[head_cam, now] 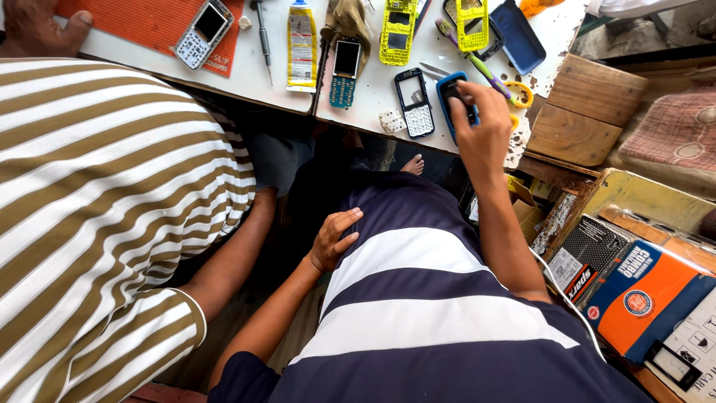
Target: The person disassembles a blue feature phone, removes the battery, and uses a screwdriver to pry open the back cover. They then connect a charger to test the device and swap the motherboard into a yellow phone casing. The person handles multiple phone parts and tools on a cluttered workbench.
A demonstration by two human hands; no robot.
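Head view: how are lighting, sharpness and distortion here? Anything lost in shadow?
Head view: daylight is bright on the white table; the gap under it is deep shadow, and only a bare foot shows there. The right hand on the blue phone shell is sharp, and so is the left hand. Wide-lens bending curves the edges, stretching the striped shirt.

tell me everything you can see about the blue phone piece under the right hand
The blue phone piece is a plastic-looking shell with a blue rim and a dark inner face. It lies flat near the front edge of the white table, just right of a black keypad phone. The right hand rests on it from above, fingertips pressing its dark middle and hiding its right side and lower end. Whether it holds a screen or keys cannot be told.
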